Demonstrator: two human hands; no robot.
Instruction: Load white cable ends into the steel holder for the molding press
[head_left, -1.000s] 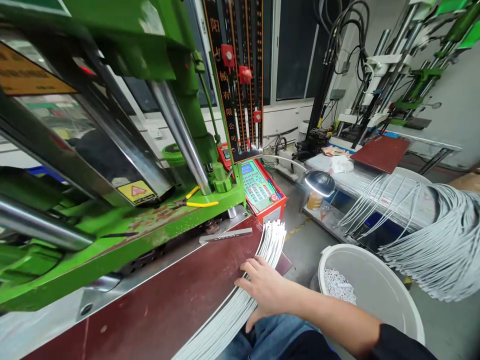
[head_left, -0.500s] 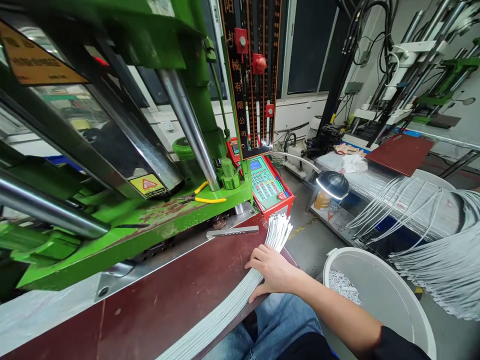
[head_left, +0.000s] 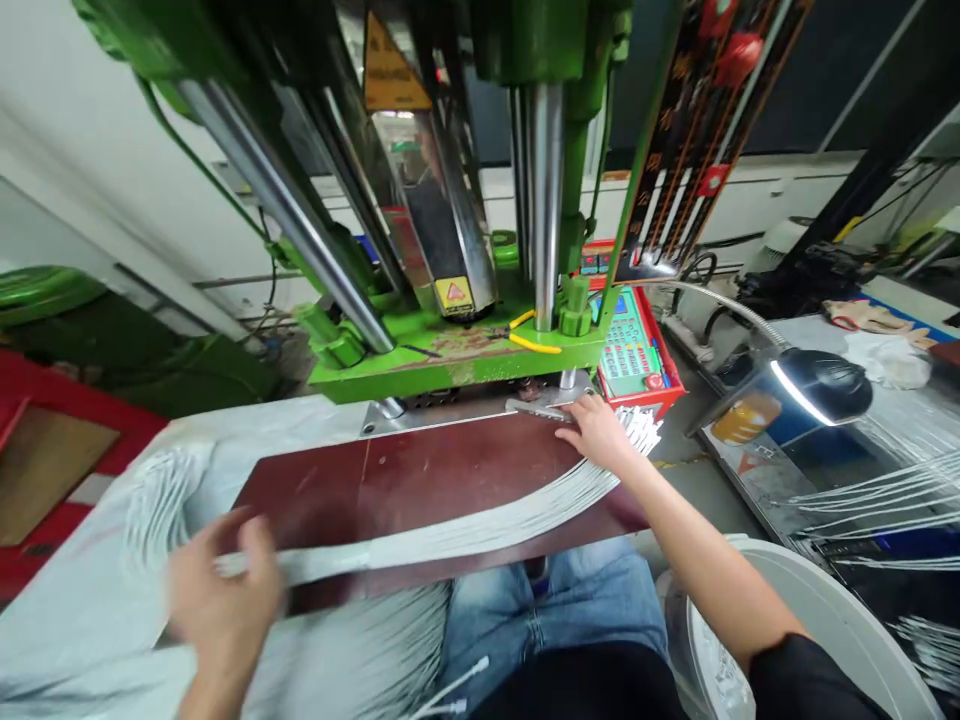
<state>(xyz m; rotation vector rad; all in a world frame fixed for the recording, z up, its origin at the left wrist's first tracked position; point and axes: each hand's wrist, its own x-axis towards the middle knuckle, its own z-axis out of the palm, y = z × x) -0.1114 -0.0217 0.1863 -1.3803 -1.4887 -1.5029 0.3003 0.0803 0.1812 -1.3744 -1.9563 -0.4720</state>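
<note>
- Cable bundle (head_left: 480, 528): lies along the brown board (head_left: 315, 490).
- My left hand (head_left: 221, 588): blurred at the bundle's left end; I cannot tell its grip.
- My right hand (head_left: 601, 435): far right, thumb apart, fingertips by the metal strip (head_left: 534, 408); grip unclear.

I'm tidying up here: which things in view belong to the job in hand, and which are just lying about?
Likely in the job: long bundle of thin whitish cables by the left hand; flat reddish-brown board under it; perhaps slim grey metal strip by the right hand.

Likely lying about: yellow-handled pliers; crumpled white cloth.
</note>
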